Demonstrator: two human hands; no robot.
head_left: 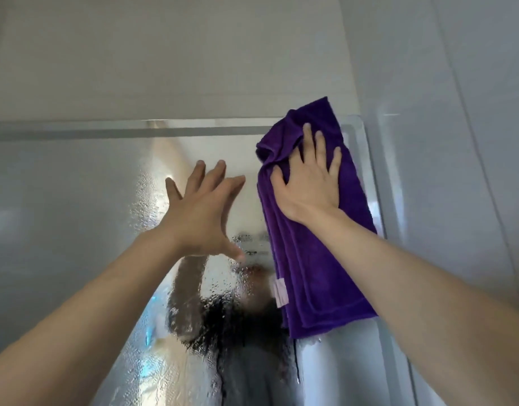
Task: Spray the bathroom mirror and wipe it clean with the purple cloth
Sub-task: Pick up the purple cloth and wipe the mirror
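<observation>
The right hand (pixel 308 183) presses the purple cloth (pixel 311 244) flat on the wet mirror (pixel 76 230), fingers spread. The left hand (pixel 202 212) is up by the mirror, fingers spread too.

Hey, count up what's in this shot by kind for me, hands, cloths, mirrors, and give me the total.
Hands: 2 (left hand spread open, right hand flat on the cloth)
Cloths: 1 (purple cloth)
Mirrors: 1 (mirror, wet with droplets)
Total: 4
</observation>
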